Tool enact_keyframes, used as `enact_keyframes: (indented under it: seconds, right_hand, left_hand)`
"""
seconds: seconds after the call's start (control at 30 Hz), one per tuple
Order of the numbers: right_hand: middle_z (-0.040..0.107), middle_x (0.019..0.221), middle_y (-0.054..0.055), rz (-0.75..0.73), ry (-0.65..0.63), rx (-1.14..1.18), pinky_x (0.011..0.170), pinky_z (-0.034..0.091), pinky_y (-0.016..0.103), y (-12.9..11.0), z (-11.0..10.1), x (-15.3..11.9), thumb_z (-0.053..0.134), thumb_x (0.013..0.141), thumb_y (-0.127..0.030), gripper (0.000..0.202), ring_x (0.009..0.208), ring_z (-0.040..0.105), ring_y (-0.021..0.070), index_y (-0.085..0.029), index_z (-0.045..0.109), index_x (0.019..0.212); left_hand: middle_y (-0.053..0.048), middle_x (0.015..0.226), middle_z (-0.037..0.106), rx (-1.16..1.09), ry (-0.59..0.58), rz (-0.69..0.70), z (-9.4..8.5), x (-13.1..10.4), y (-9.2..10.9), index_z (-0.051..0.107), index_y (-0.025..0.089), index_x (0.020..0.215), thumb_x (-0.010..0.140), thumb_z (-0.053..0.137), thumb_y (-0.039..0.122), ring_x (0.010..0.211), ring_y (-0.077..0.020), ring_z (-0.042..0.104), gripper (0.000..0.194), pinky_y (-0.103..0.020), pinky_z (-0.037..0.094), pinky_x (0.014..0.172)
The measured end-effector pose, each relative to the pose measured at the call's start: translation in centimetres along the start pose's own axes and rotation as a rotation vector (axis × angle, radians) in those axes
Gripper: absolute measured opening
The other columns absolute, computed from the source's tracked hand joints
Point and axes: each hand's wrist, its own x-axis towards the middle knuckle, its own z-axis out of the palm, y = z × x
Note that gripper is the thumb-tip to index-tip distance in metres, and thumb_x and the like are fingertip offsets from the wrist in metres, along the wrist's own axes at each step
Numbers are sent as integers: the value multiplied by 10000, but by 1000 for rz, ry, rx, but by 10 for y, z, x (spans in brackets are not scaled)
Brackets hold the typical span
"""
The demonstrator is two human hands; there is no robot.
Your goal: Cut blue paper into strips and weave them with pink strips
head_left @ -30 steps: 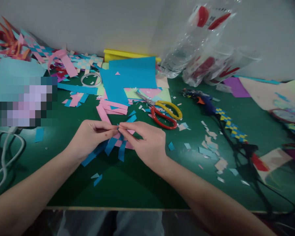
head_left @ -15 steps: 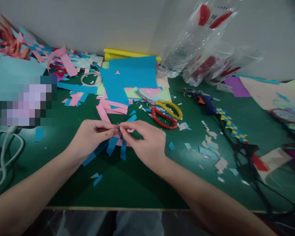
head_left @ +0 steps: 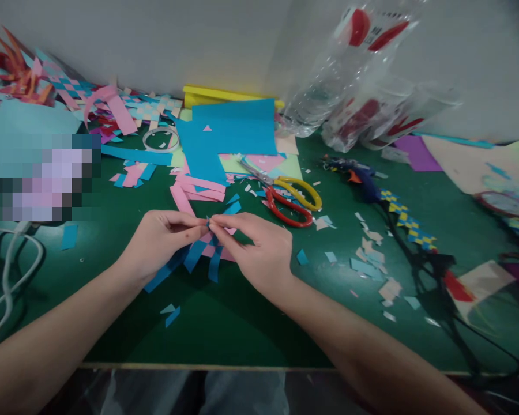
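My left hand [head_left: 166, 239] and my right hand [head_left: 259, 245] meet near the middle of the table, thumbs and forefingers pinched on the end of a blue paper strip [head_left: 209, 223]. The strip belongs to a small weave of pink and blue paper strips [head_left: 214, 251], whose blue ends hang down below my fingers. Part of the weave is hidden behind my hands. Under my left wrist lies another blue strip [head_left: 166, 275]. Just beyond my fingers are folded pink strips [head_left: 199, 189]. Scissors [head_left: 292, 199] with a yellow and a red handle rest beyond my right hand.
Blue paper sheets [head_left: 242, 127] and a roll of tape [head_left: 161, 139] lie at the back. Plastic-wrapped cups [head_left: 363, 109] lean against the wall. Paper scraps [head_left: 369, 253] are scattered at right, near a dark glue gun [head_left: 365, 178] with its cord. A white cable [head_left: 8, 276] curls at left.
The hanging blue strip ends have shifted slightly left, and a little more of the pink-and-blue weave shows beneath my fingers. Both hands keep nearly the same place and pinch.
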Motion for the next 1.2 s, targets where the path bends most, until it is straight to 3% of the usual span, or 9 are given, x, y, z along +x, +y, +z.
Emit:
enact_keyframes:
  seconds: [0.23, 0.5, 0.77, 1.2]
  right_hand:
    - [796, 853, -6, 22, 1, 5, 704, 610, 272, -2, -2, 0, 667, 873, -170, 115, 763, 742, 145, -235, 759, 898]
    - [787, 818, -10, 69, -6, 10, 692, 620, 267, -5, -2, 0, 641, 889, -180, 125, 711, 734, 134, -234, 754, 885]
    - [786, 825, 0, 34, 38, 19, 683, 601, 234, -6, -2, 1, 643, 876, -155, 116, 710, 719, 120, -209, 745, 867]
    - [787, 837, 0, 115, 13, 87, 704, 609, 282, -5, -2, 1, 643, 872, -187, 126, 738, 725, 143, -236, 759, 877]
  left_hand:
    - [-14, 797, 757, 57, 9, 109, 2, -3, 2, 797, 208, 760, 723, 807, 239, 772, -147, 698, 49, -220, 561, 736]
    - [-24, 788, 761, 92, 6, 142, 3, -4, 5, 796, 195, 773, 737, 781, 217, 756, -154, 705, 45, -228, 572, 720]
    - [2, 805, 775, -4, 7, 117, 5, -4, 2, 801, 229, 766, 729, 793, 171, 761, -130, 720, 69, -189, 571, 716]
    - [-20, 809, 778, -52, -5, 54, 2, 0, 1, 803, 216, 766, 711, 834, 230, 753, -136, 712, 64, -205, 567, 721]
